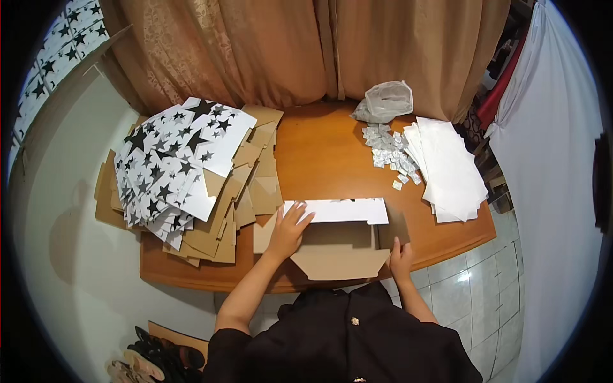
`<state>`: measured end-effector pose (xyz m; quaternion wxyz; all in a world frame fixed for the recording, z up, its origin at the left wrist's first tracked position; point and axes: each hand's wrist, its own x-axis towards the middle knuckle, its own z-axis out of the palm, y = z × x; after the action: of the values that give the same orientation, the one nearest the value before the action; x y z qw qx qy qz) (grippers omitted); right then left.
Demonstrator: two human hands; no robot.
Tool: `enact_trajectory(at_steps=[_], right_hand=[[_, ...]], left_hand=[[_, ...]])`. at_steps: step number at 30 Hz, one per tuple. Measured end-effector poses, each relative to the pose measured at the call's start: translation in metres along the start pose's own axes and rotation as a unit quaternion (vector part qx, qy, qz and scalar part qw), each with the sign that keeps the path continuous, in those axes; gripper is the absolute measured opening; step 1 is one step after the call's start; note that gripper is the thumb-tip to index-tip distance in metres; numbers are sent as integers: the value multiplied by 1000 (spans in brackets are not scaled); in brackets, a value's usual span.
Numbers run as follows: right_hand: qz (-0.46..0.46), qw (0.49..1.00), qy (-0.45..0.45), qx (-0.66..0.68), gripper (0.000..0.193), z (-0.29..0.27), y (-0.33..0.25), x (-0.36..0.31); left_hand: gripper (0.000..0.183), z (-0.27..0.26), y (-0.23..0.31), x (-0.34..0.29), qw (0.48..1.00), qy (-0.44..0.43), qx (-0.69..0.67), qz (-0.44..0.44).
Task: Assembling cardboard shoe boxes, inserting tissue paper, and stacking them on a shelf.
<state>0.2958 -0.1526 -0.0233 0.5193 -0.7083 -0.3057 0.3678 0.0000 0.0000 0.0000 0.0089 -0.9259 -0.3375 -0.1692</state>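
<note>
Sitting at the near edge of the wooden table (319, 159), a cardboard box (338, 236) faces open side up in the head view, plain brown inside, with a white back flap (345, 212) and a brown front flap (341, 265). The left hand (290, 231) spreads its fingers over the white flap's left end; the right hand (401, 259) curls at the right side, its grip unclear. Behind, a translucent bag (386, 102), contents indistinct, touches small pale sachets (389, 156).
</note>
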Motion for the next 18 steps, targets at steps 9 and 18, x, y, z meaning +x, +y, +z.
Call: enact_trajectory(at_steps=[9,18], right_hand=[[-268,957,-98,-58,43,28,-18,-9],[-215,793,-113,-559,30,36,-85,-1]], left_hand=[[47,0,-18,11,992,-80,-92,19],[44,-1,-23,12,988,-55,-143,7]])
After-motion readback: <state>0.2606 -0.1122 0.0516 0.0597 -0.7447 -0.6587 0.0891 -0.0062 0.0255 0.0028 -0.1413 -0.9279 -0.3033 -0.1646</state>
